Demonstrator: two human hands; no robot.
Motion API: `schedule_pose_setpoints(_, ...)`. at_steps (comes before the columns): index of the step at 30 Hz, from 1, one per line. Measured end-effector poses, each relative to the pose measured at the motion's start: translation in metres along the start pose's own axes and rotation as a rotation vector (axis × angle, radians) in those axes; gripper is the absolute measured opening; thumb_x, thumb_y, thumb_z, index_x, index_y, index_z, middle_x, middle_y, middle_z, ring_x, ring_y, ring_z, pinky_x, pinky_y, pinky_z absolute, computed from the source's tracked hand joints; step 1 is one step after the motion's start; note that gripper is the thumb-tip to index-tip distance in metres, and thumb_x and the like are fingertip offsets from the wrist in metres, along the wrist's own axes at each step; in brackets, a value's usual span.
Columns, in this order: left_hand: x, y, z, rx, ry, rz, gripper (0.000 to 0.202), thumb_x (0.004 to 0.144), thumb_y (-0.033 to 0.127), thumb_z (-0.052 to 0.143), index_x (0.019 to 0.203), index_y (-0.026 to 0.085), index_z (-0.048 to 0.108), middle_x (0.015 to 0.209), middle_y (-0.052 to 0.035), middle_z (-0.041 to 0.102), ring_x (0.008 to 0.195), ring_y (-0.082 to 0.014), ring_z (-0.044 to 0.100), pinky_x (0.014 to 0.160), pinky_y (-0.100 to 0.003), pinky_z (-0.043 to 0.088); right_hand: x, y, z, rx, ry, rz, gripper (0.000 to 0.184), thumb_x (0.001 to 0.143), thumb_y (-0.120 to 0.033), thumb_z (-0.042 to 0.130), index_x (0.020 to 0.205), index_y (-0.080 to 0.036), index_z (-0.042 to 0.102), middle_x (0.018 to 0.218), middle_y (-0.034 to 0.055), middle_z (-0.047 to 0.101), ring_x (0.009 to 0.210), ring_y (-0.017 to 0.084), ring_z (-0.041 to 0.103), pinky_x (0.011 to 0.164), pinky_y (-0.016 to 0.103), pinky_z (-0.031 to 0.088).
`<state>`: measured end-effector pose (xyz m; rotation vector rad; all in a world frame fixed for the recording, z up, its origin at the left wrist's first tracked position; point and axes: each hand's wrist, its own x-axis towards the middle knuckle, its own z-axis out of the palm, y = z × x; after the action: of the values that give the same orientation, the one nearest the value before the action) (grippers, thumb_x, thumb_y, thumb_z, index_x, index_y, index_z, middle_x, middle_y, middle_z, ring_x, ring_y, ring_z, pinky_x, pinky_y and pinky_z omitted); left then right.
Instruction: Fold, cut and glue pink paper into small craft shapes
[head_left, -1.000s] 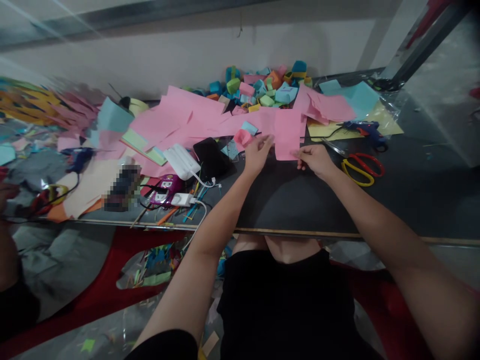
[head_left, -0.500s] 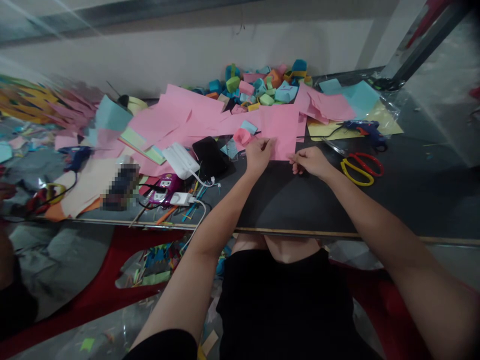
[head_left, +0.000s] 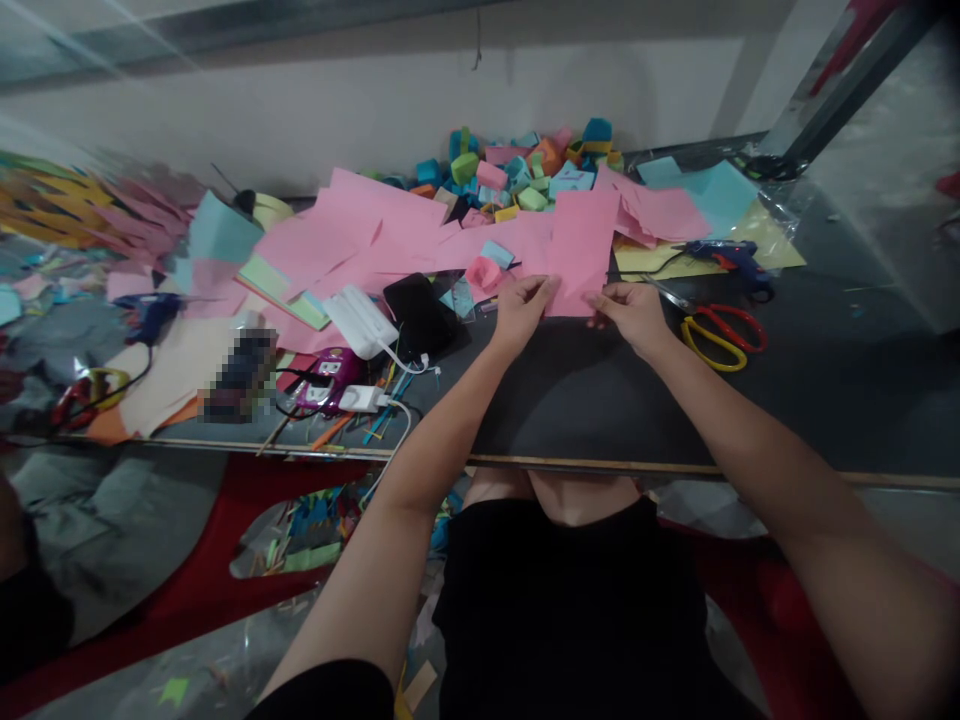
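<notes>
Between my hands a sheet of pink paper is held up over the dark table. My left hand pinches its lower left side, fingers closed. At the lower right corner, my right hand grips the sheet between thumb and fingers. Just left of my left hand lies a curled pink paper piece with a small light-blue paper behind it. More pink sheets are spread to the left. Scissors with red and yellow handles lie right of my right hand.
A blue glue gun rests on yellow and blue paper at the right. Folded paper pieces are heaped by the wall. Left stand a white power bank, a black phone-like object and a purple power strip. Cords trail over the table edge.
The pink sheet has shifted right and stands more upright. Both hands have moved slightly right and up with it, my right hand more so.
</notes>
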<state>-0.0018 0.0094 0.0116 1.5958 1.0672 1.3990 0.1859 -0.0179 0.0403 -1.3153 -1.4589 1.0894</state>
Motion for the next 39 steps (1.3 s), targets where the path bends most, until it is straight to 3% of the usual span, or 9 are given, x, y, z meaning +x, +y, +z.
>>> schedule_pose_setpoints(7, 0.005, -0.007, -0.002, 0.030, -0.003, 0.014, 0.048, 0.092, 0.064, 0.061, 0.072, 0.020, 0.062, 0.059, 0.0031, 0.047, 0.055, -0.0107, 0.046, 0.054, -0.027, 0.041, 0.003, 0.004, 0.000, 0.064, -0.025, -0.028, 0.057, 0.064, -0.075, 0.080, 0.063, -0.021, 0.059, 0.059, 0.0035, 0.061, 0.057, 0.015, 0.061, 0.060, 0.032, 0.051)
schedule_pose_setpoints(12, 0.011, -0.007, 0.005, -0.137, -0.007, -0.014, 0.036, 0.100, 0.050, 0.055, 0.078, 0.021, 0.056, 0.082, -0.0029, 0.059, 0.085, -0.0150, 0.063, 0.079, -0.032, 0.054, 0.000, 0.000, 0.001, 0.238, -0.053, 0.016, 0.063, 0.069, -0.085, 0.065, 0.076, -0.023, 0.064, 0.081, 0.0069, 0.071, 0.074, 0.019, 0.068, 0.064, 0.033, 0.055)
schedule_pose_setpoints(15, 0.007, -0.001, 0.009, -0.251, -0.104, -0.080, 0.035, 0.101, 0.049, 0.050, 0.079, 0.022, 0.051, 0.099, -0.0061, 0.064, 0.094, -0.0164, 0.067, 0.083, -0.035, 0.058, -0.004, -0.005, 0.003, 0.333, -0.192, 0.085, 0.065, 0.056, -0.078, 0.080, 0.089, -0.024, 0.068, 0.093, 0.0053, 0.073, 0.077, 0.018, 0.068, 0.057, 0.029, 0.054)
schedule_pose_setpoints(18, -0.001, 0.005, 0.013, -0.335, -0.227, -0.142, 0.037, 0.097, 0.057, 0.054, 0.081, 0.023, 0.050, 0.107, -0.0076, 0.066, 0.088, -0.0182, 0.069, 0.073, -0.035, 0.061, -0.008, -0.006, 0.009, 0.340, -0.255, 0.103, 0.060, 0.049, -0.069, 0.090, 0.076, -0.021, 0.065, 0.073, 0.0003, 0.067, 0.062, 0.013, 0.060, 0.050, 0.026, 0.048)
schedule_pose_setpoints(22, -0.004, 0.012, 0.015, -0.405, -0.246, -0.108, 0.036, 0.094, 0.060, 0.057, 0.092, 0.024, 0.059, 0.113, -0.0103, 0.070, 0.102, -0.0221, 0.071, 0.080, -0.037, 0.062, -0.007, -0.004, 0.012, 0.266, -0.101, 0.035, 0.053, 0.055, -0.066, 0.088, 0.074, -0.022, 0.066, 0.068, -0.0009, 0.064, 0.057, 0.011, 0.054, 0.054, 0.028, 0.049)
schedule_pose_setpoints(29, 0.016, 0.012, -0.015, -0.526, -0.129, -0.318, 0.087, 0.098, 0.070, -0.004, 0.120, 0.019, 0.062, 0.128, -0.0151, 0.070, 0.120, -0.0243, 0.068, 0.093, -0.042, 0.060, 0.008, 0.007, -0.007, 0.057, 0.173, -0.137, 0.047, 0.065, -0.069, 0.082, 0.075, -0.024, 0.069, 0.072, 0.0011, 0.065, 0.066, 0.015, 0.057, 0.065, 0.031, 0.051)
schedule_pose_setpoints(32, 0.020, -0.001, -0.022, -0.346, -0.014, -0.312, 0.065, 0.094, 0.078, 0.037, 0.108, 0.020, 0.064, 0.114, -0.0141, 0.075, 0.106, -0.0254, 0.073, 0.084, -0.042, 0.063, 0.013, 0.011, -0.012, 0.075, 0.217, -0.147, 0.049, 0.063, -0.070, 0.081, 0.077, -0.025, 0.069, 0.073, 0.0012, 0.065, 0.066, 0.016, 0.057, 0.066, 0.032, 0.051)
schedule_pose_setpoints(34, 0.020, -0.010, -0.022, -0.281, 0.018, -0.282, 0.053, 0.078, 0.067, 0.075, 0.097, 0.019, 0.066, 0.101, -0.0130, 0.076, 0.095, -0.0261, 0.074, 0.082, -0.044, 0.064, 0.014, 0.012, -0.012, 0.095, 0.231, -0.135, 0.052, 0.062, -0.073, 0.080, 0.075, -0.025, 0.067, 0.075, 0.0017, 0.066, 0.068, 0.017, 0.058, 0.068, 0.033, 0.052)
schedule_pose_setpoints(39, 0.018, -0.021, -0.018, -0.082, 0.046, -0.163, 0.051, 0.072, 0.064, 0.081, 0.086, 0.017, 0.070, 0.079, -0.0107, 0.073, 0.070, -0.0220, 0.071, 0.072, -0.043, 0.065, 0.014, 0.012, -0.012, 0.087, 0.271, -0.175, 0.053, 0.064, -0.076, 0.076, 0.072, -0.025, 0.064, 0.068, 0.0006, 0.058, 0.067, 0.017, 0.054, 0.064, 0.032, 0.046)
